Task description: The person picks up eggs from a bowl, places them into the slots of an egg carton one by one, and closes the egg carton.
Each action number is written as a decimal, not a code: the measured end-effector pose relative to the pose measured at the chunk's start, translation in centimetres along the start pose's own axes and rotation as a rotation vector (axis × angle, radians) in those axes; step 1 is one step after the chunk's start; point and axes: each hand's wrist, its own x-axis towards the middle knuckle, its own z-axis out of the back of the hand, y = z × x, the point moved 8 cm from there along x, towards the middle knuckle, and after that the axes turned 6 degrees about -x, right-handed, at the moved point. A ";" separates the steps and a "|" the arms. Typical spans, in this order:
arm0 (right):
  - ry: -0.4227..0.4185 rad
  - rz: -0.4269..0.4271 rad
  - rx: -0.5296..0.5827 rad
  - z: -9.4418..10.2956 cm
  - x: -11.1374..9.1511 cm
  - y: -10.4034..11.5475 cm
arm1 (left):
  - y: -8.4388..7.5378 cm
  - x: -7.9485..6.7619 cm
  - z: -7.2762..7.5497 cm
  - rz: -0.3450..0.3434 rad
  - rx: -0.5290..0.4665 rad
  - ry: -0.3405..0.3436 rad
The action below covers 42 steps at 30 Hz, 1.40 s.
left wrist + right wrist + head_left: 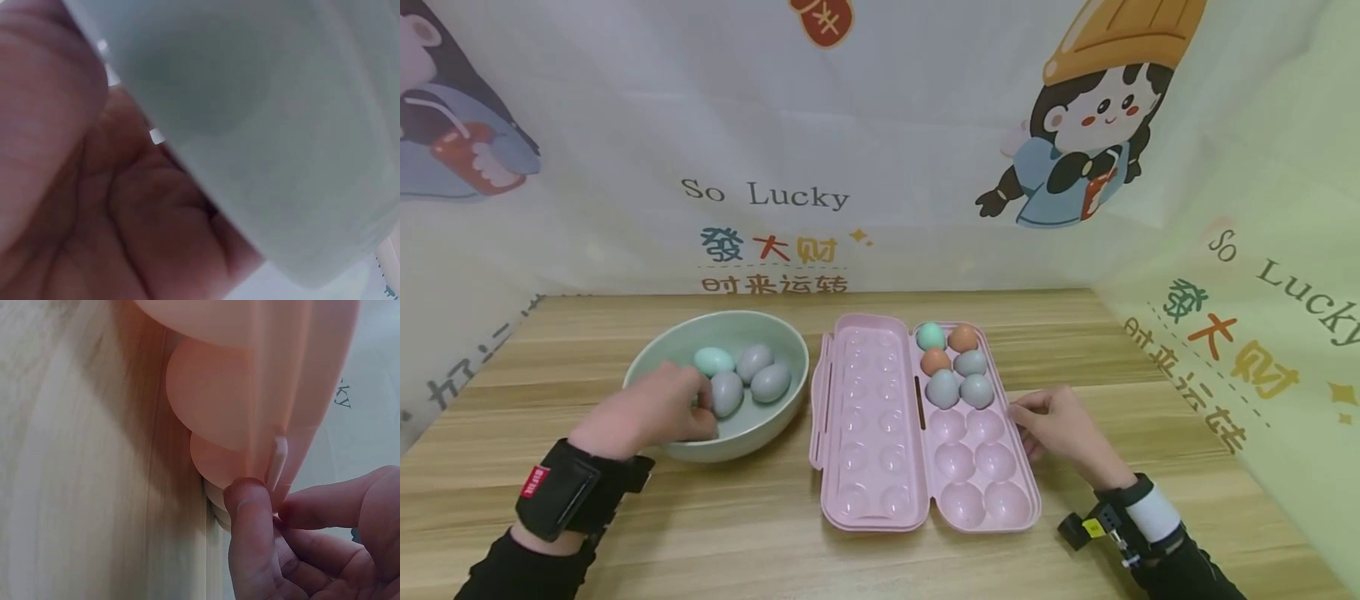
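My left hand [662,404] reaches over the near left side of a pale green bowl [737,450], fingers bent down inside it. Whatever its fingertips touch is hidden; in the left wrist view the bowl wall [269,156] covers them. Beside the fingers lie a mint egg [713,361] and three grey eggs [727,394]. A pink egg box [872,517] lies open to the right of the bowl. Its far cups hold a mint egg [931,336], two brown eggs [962,338] and three grey-blue eggs [943,389]. My right hand [1063,429] pinches the box's right rim between thumb and fingers.
The wooden table [737,542] carries the bowl and the box side by side. A printed cloth [910,167] hangs behind the table and along its sides. Each wrist wears a strapped device, a black band [576,492] on the left and a small camera [1078,529] on the right.
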 end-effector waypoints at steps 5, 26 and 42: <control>0.004 -0.008 0.001 -0.1 0.0 -0.1 | -0.1 -0.1 -0.1 -0.003 -0.008 0.006; -0.004 -0.004 0.000 0.0 0.0 0.0 | -1.1 -0.6 1.3 -0.042 0.047 -0.062; -0.013 0.010 -0.008 0.1 0.0 0.0 | -2.7 -0.2 2.7 -0.121 0.143 -0.189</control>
